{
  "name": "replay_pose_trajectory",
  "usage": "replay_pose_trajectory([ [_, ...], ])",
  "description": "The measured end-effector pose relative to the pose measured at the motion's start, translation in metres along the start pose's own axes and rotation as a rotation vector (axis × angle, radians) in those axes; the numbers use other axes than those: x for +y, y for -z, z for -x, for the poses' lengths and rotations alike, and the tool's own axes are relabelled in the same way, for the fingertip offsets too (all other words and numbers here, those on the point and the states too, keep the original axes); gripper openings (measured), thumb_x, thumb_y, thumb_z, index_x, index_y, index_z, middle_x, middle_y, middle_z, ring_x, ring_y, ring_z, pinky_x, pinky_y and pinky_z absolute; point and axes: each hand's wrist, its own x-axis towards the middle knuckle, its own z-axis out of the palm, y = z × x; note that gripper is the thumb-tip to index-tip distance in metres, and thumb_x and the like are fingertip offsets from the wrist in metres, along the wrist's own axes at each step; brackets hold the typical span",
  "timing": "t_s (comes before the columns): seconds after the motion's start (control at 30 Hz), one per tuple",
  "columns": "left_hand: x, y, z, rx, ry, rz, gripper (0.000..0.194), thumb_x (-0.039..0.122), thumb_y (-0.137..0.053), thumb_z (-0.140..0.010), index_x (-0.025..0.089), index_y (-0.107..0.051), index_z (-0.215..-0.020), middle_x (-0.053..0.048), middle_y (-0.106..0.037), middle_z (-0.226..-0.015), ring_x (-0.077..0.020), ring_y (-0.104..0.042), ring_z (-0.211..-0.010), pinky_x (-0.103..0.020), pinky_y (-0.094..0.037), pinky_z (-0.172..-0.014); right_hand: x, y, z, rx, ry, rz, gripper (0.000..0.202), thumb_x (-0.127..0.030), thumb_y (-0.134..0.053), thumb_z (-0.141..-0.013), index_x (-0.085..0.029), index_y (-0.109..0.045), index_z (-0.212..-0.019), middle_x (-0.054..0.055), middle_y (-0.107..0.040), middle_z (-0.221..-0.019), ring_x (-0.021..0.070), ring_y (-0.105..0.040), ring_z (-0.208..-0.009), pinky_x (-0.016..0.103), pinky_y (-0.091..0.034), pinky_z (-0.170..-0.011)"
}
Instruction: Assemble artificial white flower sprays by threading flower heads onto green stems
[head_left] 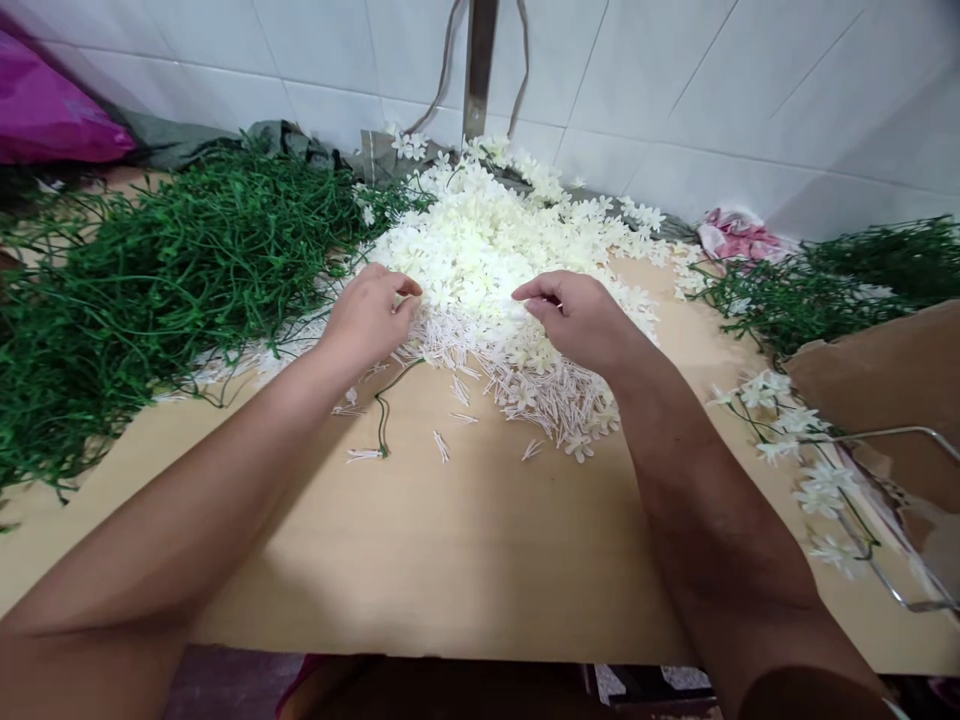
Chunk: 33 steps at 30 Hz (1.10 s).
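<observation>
A heap of white artificial flowers (480, 235) spreads over the tabletop. My left hand (371, 312) is at the heap's left front side, its thumb and forefinger curled towards each other. Across from it, my right hand (576, 315) reaches in with thumb and forefinger nearly together at the petals. Whatever either hand pinches is too small and pale to tell from the heap. White stamens (559, 395) lie in a thick layer along the front of the flowers. One green stem (381, 415) lies bent on the board, below my left hand, with white stamens by its lower end.
Green plastic stems (187, 260) form a large pile on the left. More green stems (885, 270) stand at the right, behind torn cardboard (885, 385). Flowered stems (825, 490) lie by a bent wire frame (911, 605). A tiled wall (637, 90) closes off the back.
</observation>
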Motion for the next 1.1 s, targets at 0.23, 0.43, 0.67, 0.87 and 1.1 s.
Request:
replay_pose_trajectory([
  [0.23, 0.013, -0.023, -0.025, 0.003, -0.071, -0.128, 0.024, 0.024, -0.054, -0.078, 0.021, -0.066, -0.098, -0.011, -0.051, -0.106, -0.0286, -0.047, -0.106, -0.040, -0.038, -0.092, 0.016, -0.015, -0.001, -0.148, 0.087, 0.279, 0.014, -0.009, -0.052, -0.080, -0.013, -0.064, -0.086, 0.009, -0.059, -0.092, 0.0150, -0.052, -0.076, 0.031, -0.041, -0.069],
  [0.43, 0.010, -0.022, -0.023, 0.005, -0.146, -0.185, 0.014, 0.023, -0.050, -0.078, 0.021, -0.063, -0.082, -0.011, -0.052, -0.100, -0.0277, -0.047, -0.101, -0.040, -0.038, -0.088, 0.013, -0.011, 0.003, -0.258, 0.112, 0.545, 0.012, -0.002, -0.054, -0.075, -0.012, -0.059, -0.079, 0.009, -0.059, -0.084, 0.0148, -0.048, -0.071, 0.029, -0.034, -0.061],
  [0.67, 0.022, -0.003, -0.018, 0.097, -0.018, 0.041, 0.006, 0.026, -0.053, -0.078, 0.021, -0.053, -0.081, -0.008, -0.056, -0.082, -0.0249, -0.053, -0.084, -0.036, -0.036, -0.079, 0.004, -0.001, 0.003, -0.087, 0.108, 0.460, 0.014, -0.003, -0.048, -0.080, -0.014, -0.053, -0.072, 0.009, -0.052, -0.084, 0.0141, -0.043, -0.071, 0.029, -0.033, -0.062],
  [0.87, 0.020, -0.001, 0.000, 0.043, 0.041, 0.257, 0.020, 0.020, -0.054, -0.076, 0.018, -0.055, -0.096, -0.001, -0.055, -0.071, -0.0141, -0.047, -0.063, -0.029, -0.036, -0.065, 0.008, -0.003, -0.005, 0.106, 0.065, 0.190, 0.011, -0.015, -0.051, -0.085, -0.015, -0.055, -0.074, 0.006, -0.050, -0.084, 0.0141, -0.044, -0.073, 0.032, -0.037, -0.071],
  [1.1, 0.023, -0.012, 0.031, -0.073, 0.185, 0.549, 0.031, 0.013, -0.058, -0.075, 0.010, -0.057, -0.106, 0.004, -0.051, -0.064, -0.0092, -0.046, -0.058, -0.025, -0.037, -0.060, 0.009, -0.016, -0.006, 0.202, 0.056, -0.090, 0.014, -0.011, -0.059, -0.078, -0.015, -0.058, -0.065, 0.002, -0.046, -0.075, 0.0104, -0.041, -0.066, 0.032, -0.038, -0.068],
])
